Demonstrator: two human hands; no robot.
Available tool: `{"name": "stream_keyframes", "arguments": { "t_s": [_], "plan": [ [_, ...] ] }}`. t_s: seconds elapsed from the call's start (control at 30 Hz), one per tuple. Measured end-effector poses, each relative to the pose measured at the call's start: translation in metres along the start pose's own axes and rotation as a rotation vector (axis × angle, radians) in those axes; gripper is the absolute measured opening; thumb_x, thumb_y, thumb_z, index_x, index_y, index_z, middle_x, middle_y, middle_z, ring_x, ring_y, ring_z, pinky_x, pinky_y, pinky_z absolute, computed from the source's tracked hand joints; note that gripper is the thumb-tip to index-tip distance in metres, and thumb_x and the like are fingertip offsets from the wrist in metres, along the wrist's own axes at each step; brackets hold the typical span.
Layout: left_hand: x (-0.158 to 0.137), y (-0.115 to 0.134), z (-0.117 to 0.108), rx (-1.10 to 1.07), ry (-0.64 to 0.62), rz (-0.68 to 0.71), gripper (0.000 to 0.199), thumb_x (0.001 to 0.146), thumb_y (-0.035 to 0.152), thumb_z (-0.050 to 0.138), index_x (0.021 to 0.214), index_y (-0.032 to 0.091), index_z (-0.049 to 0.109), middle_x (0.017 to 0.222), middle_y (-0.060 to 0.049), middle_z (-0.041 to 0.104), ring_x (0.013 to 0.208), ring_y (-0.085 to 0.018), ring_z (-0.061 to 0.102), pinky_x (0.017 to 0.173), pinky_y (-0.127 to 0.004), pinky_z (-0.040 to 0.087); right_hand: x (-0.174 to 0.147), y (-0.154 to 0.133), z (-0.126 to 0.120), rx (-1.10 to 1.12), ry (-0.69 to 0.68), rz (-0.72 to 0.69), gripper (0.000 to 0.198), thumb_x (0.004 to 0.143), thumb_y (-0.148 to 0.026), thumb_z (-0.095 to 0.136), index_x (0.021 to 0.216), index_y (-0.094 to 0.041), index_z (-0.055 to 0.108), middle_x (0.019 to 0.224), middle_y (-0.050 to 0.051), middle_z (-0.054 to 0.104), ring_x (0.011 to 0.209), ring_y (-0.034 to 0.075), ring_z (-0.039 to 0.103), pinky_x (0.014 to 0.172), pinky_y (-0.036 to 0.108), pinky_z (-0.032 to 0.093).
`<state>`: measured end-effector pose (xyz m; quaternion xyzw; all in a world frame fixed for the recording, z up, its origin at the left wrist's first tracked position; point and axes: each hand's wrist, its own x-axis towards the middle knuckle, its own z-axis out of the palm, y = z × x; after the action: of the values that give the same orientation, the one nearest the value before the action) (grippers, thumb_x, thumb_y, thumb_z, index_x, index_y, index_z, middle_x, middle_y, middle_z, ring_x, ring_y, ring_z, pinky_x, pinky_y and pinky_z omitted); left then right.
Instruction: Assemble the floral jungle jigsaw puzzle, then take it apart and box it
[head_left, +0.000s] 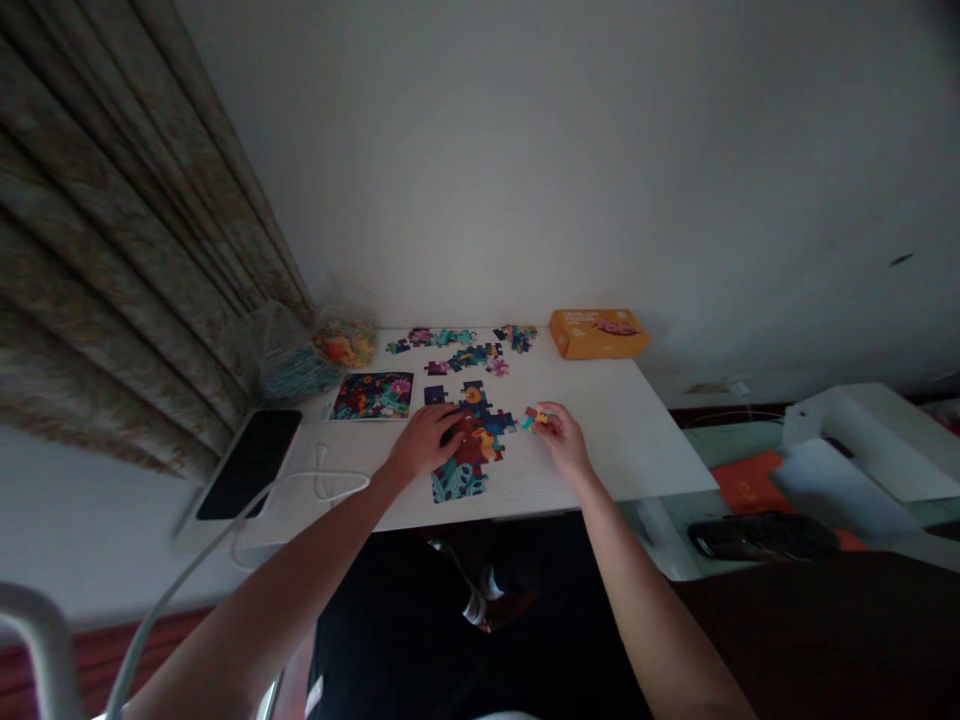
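Rightward, room on tabletop point(641, 445) beside right hand point(565, 442) holding piece point(535, 418); puzzle point(472, 440) near edge.

The widest way through is on the right: bare white tabletop point(630, 440) stretches beside the right hand point(564, 440) and in front of the yellow-orange cardboard box point(600, 335). Along the back, the plain pale wall point(525, 150) stops any reach beyond low clusters of multicoloured puzzle pieces point(478, 355). Leftward is tighter — a dark, colourful rectangular picture card point(373, 396), a looped white cable point(330, 473) and a flat black tablet point(251, 462) take up room, with bulging clear plastic bags point(347, 338) standing higher behind. The left hand point(426, 440) blocks the left edge of the partly joined multicoloured puzzle point(461, 480); only a slim gap separates this from the right hand.
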<state>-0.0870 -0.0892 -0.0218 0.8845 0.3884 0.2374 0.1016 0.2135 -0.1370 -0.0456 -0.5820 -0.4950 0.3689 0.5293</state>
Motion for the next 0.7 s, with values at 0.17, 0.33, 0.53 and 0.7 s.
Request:
{"name": "stream_keyframes", "arguments": {
  "t_s": [0.17, 0.33, 0.53, 0.7],
  "plan": [
    [0.000, 0.004, -0.003, 0.003, -0.024, 0.020, 0.036, 0.097, 0.034, 0.058, 0.129, 0.024, 0.072, 0.133, -0.011, 0.070, 0.127, -0.029, 0.062, 0.110, -0.051, 0.050, -0.027, -0.008, 0.002, 0.181, -0.019, 0.042, 0.055, 0.071, -0.055, 0.085, 0.113, -0.026, 0.064, 0.092, 0.004, 0.077, 0.085, 0.022, 0.073, 0.083, 0.038, 0.060],
    [0.000, 0.007, -0.004, 0.025, -0.032, 0.035, 0.036, 0.099, 0.034, 0.056, 0.128, 0.022, 0.072, 0.131, -0.011, 0.071, 0.124, -0.028, 0.064, 0.109, -0.048, 0.051, -0.048, -0.017, 0.007, 0.171, -0.126, 0.082, 0.046, 0.074, -0.051, 0.083, 0.109, -0.025, 0.068, 0.096, 0.005, 0.078, 0.084, 0.022, 0.074, 0.079, 0.036, 0.060],
    [0.001, 0.007, -0.003, 0.011, -0.038, 0.044, 0.034, 0.096, 0.033, 0.059, 0.124, 0.022, 0.074, 0.130, -0.010, 0.072, 0.123, -0.029, 0.065, 0.107, -0.050, 0.052, -0.063, -0.026, 0.015, -0.198, -0.289, -0.051, 0.029, 0.087, -0.041, 0.072, 0.111, -0.024, 0.072, 0.096, 0.004, 0.078, 0.073, 0.018, 0.069, 0.072, 0.032, 0.054],
    [0.000, 0.007, -0.004, 0.003, -0.041, 0.042, 0.033, 0.096, 0.032, 0.059, 0.123, 0.022, 0.075, 0.130, -0.011, 0.072, 0.123, -0.030, 0.064, 0.108, -0.051, 0.051, -0.064, -0.032, 0.020, -0.497, -0.311, -0.237, 0.025, 0.089, -0.031, 0.074, 0.114, -0.028, 0.074, 0.106, 0.004, 0.078, 0.081, 0.020, 0.068, 0.081, 0.035, 0.051]
  ]
}}
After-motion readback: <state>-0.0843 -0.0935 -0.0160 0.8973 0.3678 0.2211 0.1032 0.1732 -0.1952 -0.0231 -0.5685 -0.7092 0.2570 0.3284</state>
